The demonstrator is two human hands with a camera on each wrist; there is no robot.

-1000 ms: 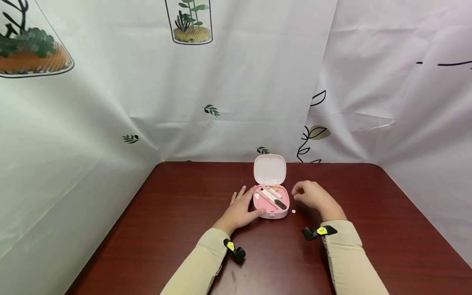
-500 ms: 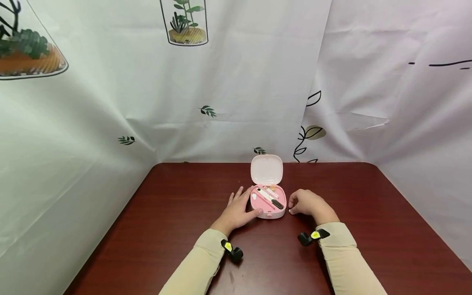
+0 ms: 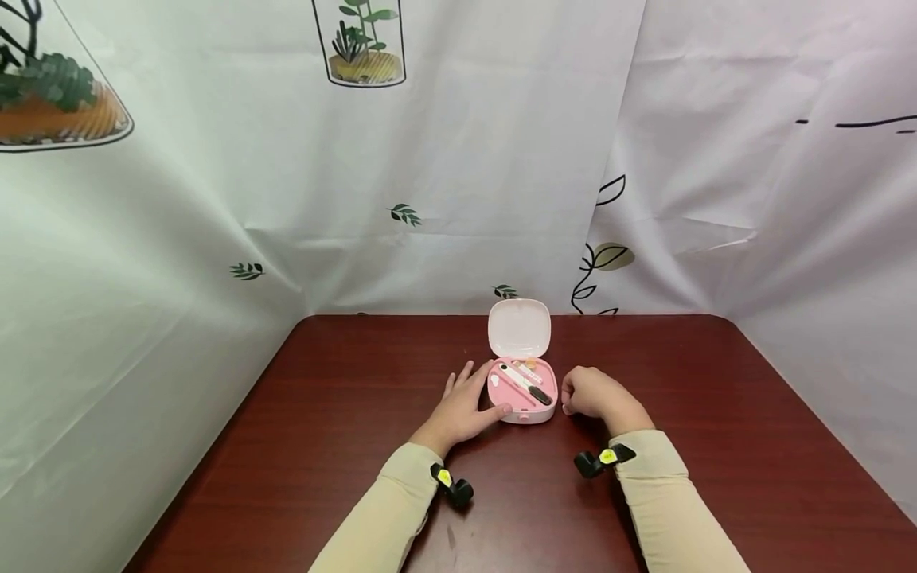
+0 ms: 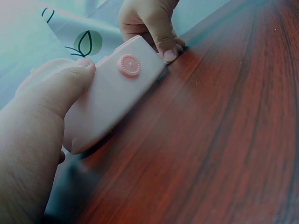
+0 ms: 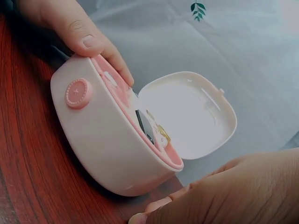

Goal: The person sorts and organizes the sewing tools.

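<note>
A small pink and white sewing box [image 3: 522, 417] stands on the table with its lid [image 5: 191, 112] raised at the back. My left hand [image 3: 458, 410] holds the box at its left side, thumb [image 4: 80, 70] on the front rim near the round button-shaped clasp [image 5: 78, 93]. Inside the pink tray lie a slim white tool with a dark end [image 3: 539, 395] and small white and yellowish pieces. Close to the right side of the box, my right hand [image 3: 595, 391] has its fingers curled down at the table, pinching a small white disc mostly hidden by the fingertips.
The dark red wooden table [image 3: 372, 382] spreads around the box. White cloth with printed plants [image 3: 458, 159] hangs behind it and at both sides. Each wrist carries a small black camera, such as the right one [image 3: 591, 464].
My right hand has come down and its fingers have closed over the white disc that lay beside the box. The left hand keeps its hold on the box.
</note>
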